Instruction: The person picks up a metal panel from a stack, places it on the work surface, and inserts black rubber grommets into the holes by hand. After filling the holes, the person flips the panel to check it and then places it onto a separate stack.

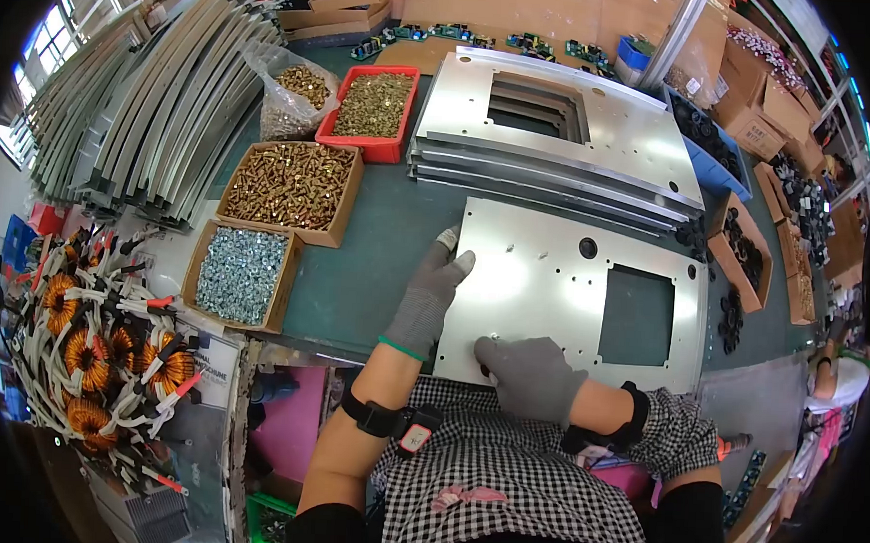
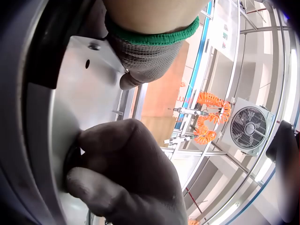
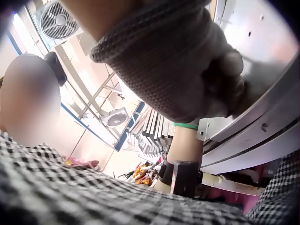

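A silvery metal panel [image 1: 531,305] with a square cutout and several small holes lies flat before the person. My left hand [image 1: 432,289], in a grey glove with a green cuff, holds the panel's left edge, thumb over the top face. At the near-left part of the panel is my gloved right hand [image 1: 535,375]. Its thumb and finger pinch a small black rounded piece [image 2: 71,161] against the metal, as the left wrist view shows; most of this piece is hidden. A black ring grommet [image 1: 588,247] sits in the panel near the cutout.
Behind the panel rises a stack of similar metal panels [image 1: 556,170]. To the left stand a carton of brass-coloured fasteners [image 1: 288,186], a carton of silvery nuts [image 1: 241,273] and a red bin [image 1: 399,152]. Wired copper coils [image 1: 87,358] crowd the far left. Black parts fill a carton [image 1: 741,256] at right.
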